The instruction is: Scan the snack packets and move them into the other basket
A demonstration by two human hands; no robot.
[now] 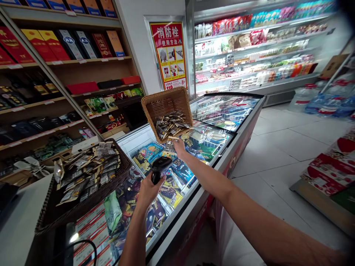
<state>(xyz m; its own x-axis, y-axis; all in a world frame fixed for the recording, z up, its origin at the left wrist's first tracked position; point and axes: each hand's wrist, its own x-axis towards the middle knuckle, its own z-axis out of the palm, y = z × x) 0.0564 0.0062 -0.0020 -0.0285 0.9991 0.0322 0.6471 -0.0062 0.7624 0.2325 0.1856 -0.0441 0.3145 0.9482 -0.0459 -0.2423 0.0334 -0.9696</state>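
My left hand (149, 192) is wrapped round the handle of a black barcode scanner (161, 163), above the glass top of a chest freezer. Reaching farther forward, my right hand (180, 146) pinches a small snack packet (169, 146) with a pale top edge. Just beyond it, a tan wicker basket (166, 101) stands tilted with its opening towards me and holds several similar packets (172, 123). To the left, a dark brown wicker basket (44, 218) is heaped with more packets (93, 168).
Frozen goods fill the chest freezer (235, 147). Shelves (88, 59) with boxed goods rise on the left. A refrigerated display (257, 48) stands at the back, with water bottles (302, 98) to its right. Red-and-white boxes (327, 171) sit on the floor at the right.
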